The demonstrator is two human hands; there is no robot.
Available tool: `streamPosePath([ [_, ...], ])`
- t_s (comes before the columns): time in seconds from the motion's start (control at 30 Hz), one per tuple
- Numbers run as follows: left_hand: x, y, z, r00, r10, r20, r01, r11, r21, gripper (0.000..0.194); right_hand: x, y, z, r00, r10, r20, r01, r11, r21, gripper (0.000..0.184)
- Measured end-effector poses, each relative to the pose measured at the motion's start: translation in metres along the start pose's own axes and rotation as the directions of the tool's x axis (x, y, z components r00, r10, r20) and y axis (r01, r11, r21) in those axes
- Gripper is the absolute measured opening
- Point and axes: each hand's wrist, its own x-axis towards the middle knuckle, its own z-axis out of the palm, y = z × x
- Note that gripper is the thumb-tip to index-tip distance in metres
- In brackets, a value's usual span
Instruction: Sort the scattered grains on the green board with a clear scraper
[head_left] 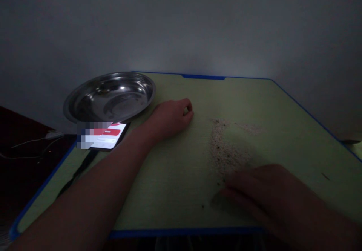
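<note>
On the glowing phone with a dark edge (107, 141), left of centre in the frame, the screen shows red shapes on white; part is pixelated and any writing is too blurred to read. A wide, round, shiny metal basin (121, 106) stands at the upper left, its near rim right by the phone's top edge. A thin black strap (82, 168) runs from beside the phone toward the lower left, partly behind the left forearm, and pale cables (53, 136) lie beyond the table's left edge.

The loose, pale, grainy heap with dark specks (226, 153) lies right of centre on the light green tabletop with blue edging (169, 190); a thinner scatter reaches up and right. The right hand (263, 189), lower right, has its fingertips at the heap's near end, fingers close together; whether they pinch anything I cannot tell. The left hand (171, 117), at mid-frame between basin and heap, rests curled, thumb and finger closed into a small loop. The two hands are well apart. A small dark sliver (325, 176) lies at the right.
</note>
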Motion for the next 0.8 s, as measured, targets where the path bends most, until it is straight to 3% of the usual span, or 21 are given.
streamPosePath([
  [0.13, 0.0, 0.0, 0.001, 1.0, 0.002, 0.01, -0.002, 1.0, 0.007, 0.028, 0.002, 0.01, -0.003, 0.999, 0.026, -0.035, -0.028, 0.999, -0.038, 0.045],
  [0.43, -0.001, 0.0, 0.0, 1.0, 0.0, 0.005, 0.0, 1.0, 0.011, 0.028, 0.03, -0.003, 0.011, 0.991, -0.133, -0.01, 0.131, 0.988, -0.076, 0.037],
  [0.67, 0.0, -0.001, 0.002, 0.999, 0.036, -0.026, -0.035, 0.999, 0.031, 0.027, 0.025, -0.008, 0.006, 0.98, -0.083, 0.182, 0.06, 0.99, 0.13, 0.026],
  [0.8, 0.0, -0.002, 0.002, 0.999, 0.036, -0.019, -0.036, 0.999, 0.035, 0.027, 0.024, -0.013, 0.002, 0.973, -0.095, 0.212, 0.059, 0.984, 0.168, 0.028],
])
